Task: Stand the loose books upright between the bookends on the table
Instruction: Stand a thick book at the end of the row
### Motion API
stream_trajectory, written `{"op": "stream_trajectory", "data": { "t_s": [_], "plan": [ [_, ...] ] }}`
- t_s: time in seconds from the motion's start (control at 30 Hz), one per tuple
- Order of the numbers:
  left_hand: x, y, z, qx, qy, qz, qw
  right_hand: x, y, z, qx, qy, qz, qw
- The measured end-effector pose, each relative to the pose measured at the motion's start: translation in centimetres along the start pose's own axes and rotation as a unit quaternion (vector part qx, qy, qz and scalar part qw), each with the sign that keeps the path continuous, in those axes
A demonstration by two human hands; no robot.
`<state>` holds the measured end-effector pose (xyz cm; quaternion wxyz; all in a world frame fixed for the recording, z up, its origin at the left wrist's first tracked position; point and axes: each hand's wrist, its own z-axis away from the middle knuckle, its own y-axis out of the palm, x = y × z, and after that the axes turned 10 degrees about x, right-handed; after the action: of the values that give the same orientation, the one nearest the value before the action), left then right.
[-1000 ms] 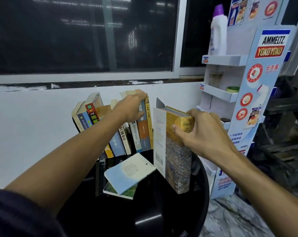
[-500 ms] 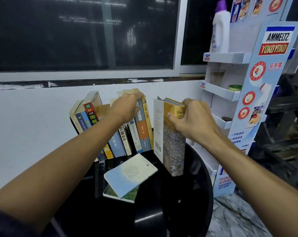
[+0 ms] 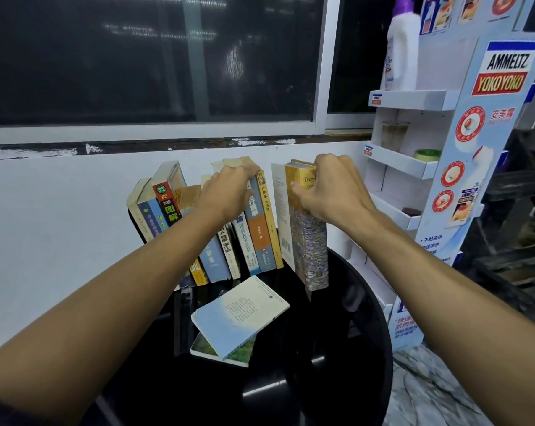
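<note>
Several books [image 3: 253,241] stand in a leaning row at the back of the round black table [image 3: 336,379], against the white wall. My left hand [image 3: 229,192] rests on the tops of the right-hand books in that row, fingers curled over them. My right hand [image 3: 327,189] grips the top of a thick yellow book [image 3: 309,241] held upright just right of the row, its white cover flap close to the last yellow spine. Two loose books lie flat in front: a pale blue one [image 3: 241,315] on top of a green one [image 3: 229,352]. The bookends are hidden.
A white cardboard display stand [image 3: 475,179] with shelves stands right of the table, a white bottle [image 3: 401,47] on its top shelf. A dark window runs above the wall. Marble floor shows at lower right.
My right hand has carried the yellow book back and left, from mid-table to beside the standing row. My left hand has stayed on the row's tops.
</note>
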<state>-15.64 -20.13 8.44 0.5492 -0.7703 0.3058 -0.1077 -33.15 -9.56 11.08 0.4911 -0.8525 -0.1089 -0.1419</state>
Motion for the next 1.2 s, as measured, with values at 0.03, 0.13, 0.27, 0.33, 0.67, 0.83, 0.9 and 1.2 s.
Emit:
{"op": "stream_trajectory", "data": {
  "t_s": [0.03, 0.13, 0.27, 0.33, 0.67, 0.83, 0.9, 1.2],
  "plan": [
    [0.0, 0.0, 0.0, 0.000, -0.001, -0.003, 1.000, 0.0, 0.2, -0.2, -0.003, -0.005, 0.000, 1.000],
    [-0.1, 0.0, -0.1, -0.003, -0.001, -0.006, 1.000, 0.2, 1.0, -0.7, -0.022, -0.016, -0.005, 1.000],
    [-0.2, -0.1, 0.0, -0.005, -0.003, -0.006, 1.000, 0.3, 2.4, -1.2, -0.047, -0.021, -0.021, 0.998],
    [-0.2, -0.1, 0.1, -0.006, -0.003, -0.004, 1.000, 0.2, 3.2, -1.4, -0.055, -0.018, -0.035, 0.998],
    [-0.2, 0.0, 0.0, -0.013, -0.009, -0.014, 1.000, -1.3, 7.6, -2.5, -0.056, -0.001, -0.051, 0.997],
    [-0.3, 0.0, 0.0, -0.016, -0.015, -0.019, 1.000, -1.7, 8.7, -3.2, -0.047, -0.002, -0.049, 0.998],
    [-0.4, 0.0, 0.1, -0.017, -0.013, -0.018, 1.000, -1.9, 9.0, -3.4, -0.040, -0.003, -0.052, 0.998],
    [-0.5, 0.0, 0.2, -0.021, -0.011, -0.005, 1.000, -3.3, 9.7, -4.3, -0.013, -0.023, -0.079, 0.997]
  ]
}}
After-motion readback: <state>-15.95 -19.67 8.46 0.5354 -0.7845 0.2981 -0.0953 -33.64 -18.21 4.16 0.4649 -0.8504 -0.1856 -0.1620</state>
